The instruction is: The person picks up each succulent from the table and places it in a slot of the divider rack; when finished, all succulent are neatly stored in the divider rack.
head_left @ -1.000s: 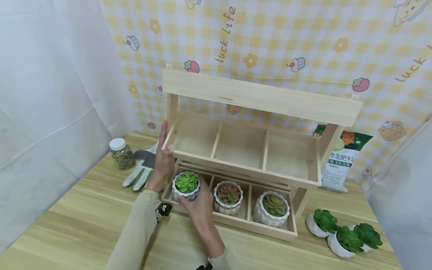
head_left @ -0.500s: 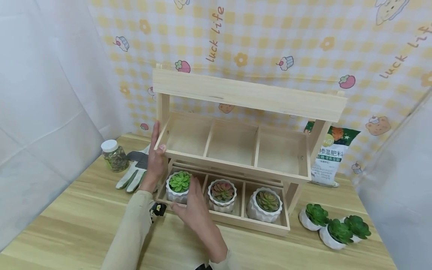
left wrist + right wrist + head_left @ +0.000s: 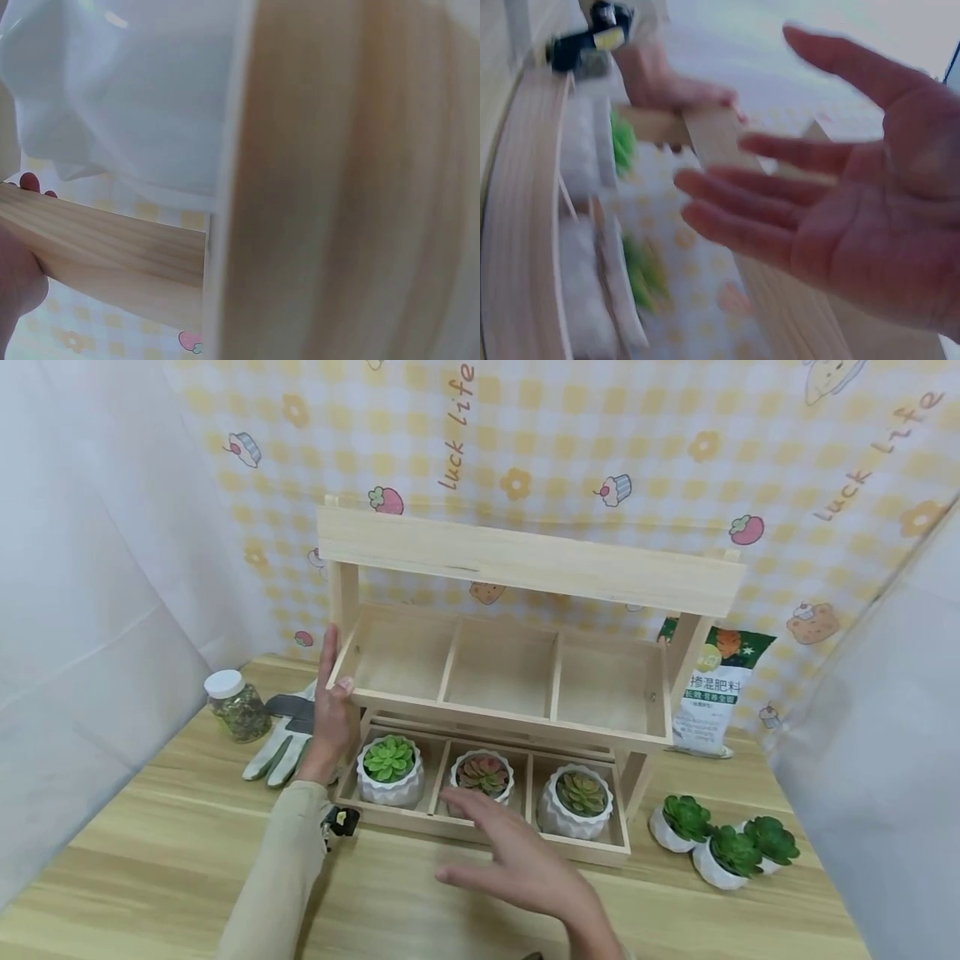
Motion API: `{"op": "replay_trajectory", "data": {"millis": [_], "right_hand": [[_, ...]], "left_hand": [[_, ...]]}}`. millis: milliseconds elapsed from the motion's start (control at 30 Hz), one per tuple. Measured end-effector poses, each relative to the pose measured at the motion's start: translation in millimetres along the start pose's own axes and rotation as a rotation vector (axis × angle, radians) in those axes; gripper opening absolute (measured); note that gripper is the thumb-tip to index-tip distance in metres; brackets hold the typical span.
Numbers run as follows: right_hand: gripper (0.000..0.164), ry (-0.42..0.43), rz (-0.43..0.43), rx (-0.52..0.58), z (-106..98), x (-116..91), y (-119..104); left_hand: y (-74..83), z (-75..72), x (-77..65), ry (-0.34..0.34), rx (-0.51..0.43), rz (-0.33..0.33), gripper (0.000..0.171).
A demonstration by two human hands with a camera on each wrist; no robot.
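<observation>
Since a second ago the right hand (image 3: 525,868) has let go of the leftmost potted plant (image 3: 389,770) and pulled back over the table (image 3: 150,852), fingers spread and empty. That pot now sits in the left slot of the bottom tray (image 3: 480,831), beside two others, so the row looks full. Left hand (image 3: 333,714) grips the wooden rack (image 3: 525,564) at its corner. Three more pots (image 3: 720,847) wait outside; the middle shelf has none

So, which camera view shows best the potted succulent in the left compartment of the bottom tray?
The head view: the potted succulent stands whole and sharp in the left compartment of the wooden rack, near the left hand. The right wrist view gives only a blurred green and white smear. The left wrist view shows wood and cloth, no plant.
</observation>
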State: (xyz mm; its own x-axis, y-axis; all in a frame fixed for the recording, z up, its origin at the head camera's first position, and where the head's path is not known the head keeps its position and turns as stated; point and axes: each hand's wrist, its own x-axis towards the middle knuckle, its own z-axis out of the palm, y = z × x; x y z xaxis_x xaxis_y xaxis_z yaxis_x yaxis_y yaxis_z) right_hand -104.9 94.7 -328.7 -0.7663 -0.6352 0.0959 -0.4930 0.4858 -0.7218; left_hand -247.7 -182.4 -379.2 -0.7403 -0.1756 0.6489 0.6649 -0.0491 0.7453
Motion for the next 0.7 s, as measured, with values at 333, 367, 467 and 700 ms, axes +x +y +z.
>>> {"op": "replay_trajectory", "data": {"millis": [333, 367, 467, 700], "right_hand": [[0.053, 0.023, -0.312, 0.061, -69, -65, 31], [0.053, 0.03, -0.298, 0.067, -78, -71, 34], [0.052, 0.043, -0.202, 0.062, -103, -94, 48], [0.051, 0.167, 0.091, 0.086, -150, -165, 92]], "left_hand": [[-2.4, -0.7, 0.4, -0.002, -0.012, 0.006, 0.072], [-2.2, -0.8, 0.3, -0.002, -0.023, 0.0, 0.072], [-1.3, -0.9, 0.4, 0.002, -0.036, -0.012, 0.073], [-3.7, -1.5, 3.6, 0.008, -0.015, 0.008, 0.072]]}}
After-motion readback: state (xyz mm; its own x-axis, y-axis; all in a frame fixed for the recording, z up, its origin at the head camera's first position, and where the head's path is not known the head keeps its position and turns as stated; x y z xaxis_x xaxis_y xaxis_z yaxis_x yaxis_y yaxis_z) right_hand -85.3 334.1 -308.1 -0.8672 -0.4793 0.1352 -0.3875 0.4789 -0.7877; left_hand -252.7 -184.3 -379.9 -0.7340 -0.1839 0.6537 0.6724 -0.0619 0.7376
